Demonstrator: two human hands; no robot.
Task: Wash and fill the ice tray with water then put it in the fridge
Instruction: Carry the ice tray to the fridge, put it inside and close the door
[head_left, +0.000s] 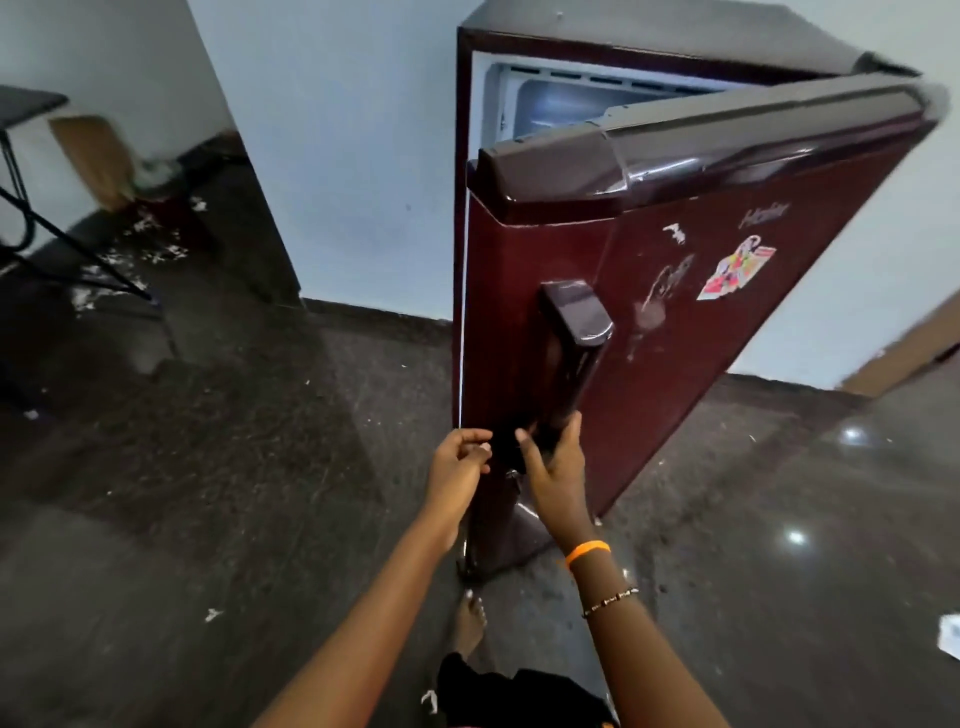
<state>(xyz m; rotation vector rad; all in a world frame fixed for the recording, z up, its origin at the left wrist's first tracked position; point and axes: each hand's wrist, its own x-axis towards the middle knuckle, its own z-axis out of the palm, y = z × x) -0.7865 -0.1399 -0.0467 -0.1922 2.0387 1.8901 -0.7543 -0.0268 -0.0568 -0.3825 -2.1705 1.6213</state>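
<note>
Gripping the lower end of the fridge door handle, the right hand has its fingers curled round it; the left hand, loosely curled and holding nothing visible, sits just beside it at lower centre. The handle's long axis runs upright, directly above both hands, the right being nearer. The fridge door stands ajar at upper right. No ice tray is visible.
</note>
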